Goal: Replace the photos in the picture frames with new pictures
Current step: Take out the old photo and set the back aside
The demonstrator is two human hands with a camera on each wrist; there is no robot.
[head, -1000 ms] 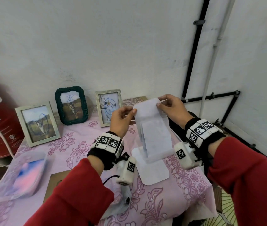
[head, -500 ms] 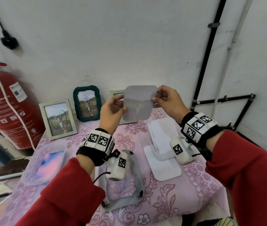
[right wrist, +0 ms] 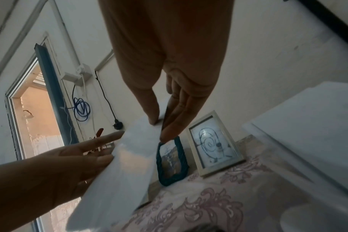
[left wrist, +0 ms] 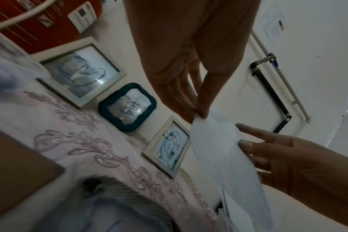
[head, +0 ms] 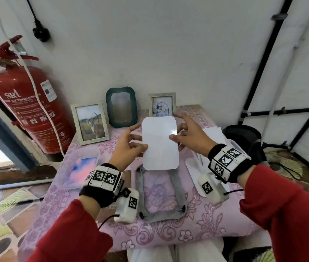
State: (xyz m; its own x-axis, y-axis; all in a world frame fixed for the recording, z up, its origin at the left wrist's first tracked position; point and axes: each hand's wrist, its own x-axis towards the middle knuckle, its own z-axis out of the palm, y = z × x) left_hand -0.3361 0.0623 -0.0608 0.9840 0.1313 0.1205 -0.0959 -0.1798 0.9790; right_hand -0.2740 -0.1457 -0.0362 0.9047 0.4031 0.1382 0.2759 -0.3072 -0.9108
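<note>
I hold a white sheet [head: 160,143] with rounded corners upright above the table, its blank glossy side toward me. My left hand [head: 142,143] pinches its left edge between thumb and fingers, as the left wrist view shows [left wrist: 197,113]. My right hand [head: 174,134] pinches the right edge, thumb on the front [right wrist: 159,125]. Below the sheet a grey picture frame [head: 178,193] lies flat on the pink cloth with no photo in it. Three framed pictures lean on the wall: a white frame [head: 89,124], a green frame [head: 121,107] and a smaller white frame [head: 162,103].
A stack of white sheets [head: 213,136] lies right of my hands. A clear sleeve with a pink and blue picture [head: 82,169] lies at the left, with a brown board [left wrist: 20,164] near it. A red fire extinguisher [head: 29,103] stands left of the table, black pipes [head: 280,112] to the right.
Both hands have brought the sheet down from in front of the wall to just over the flat grey frame, its white side now facing me. My view has tilted toward the table.
</note>
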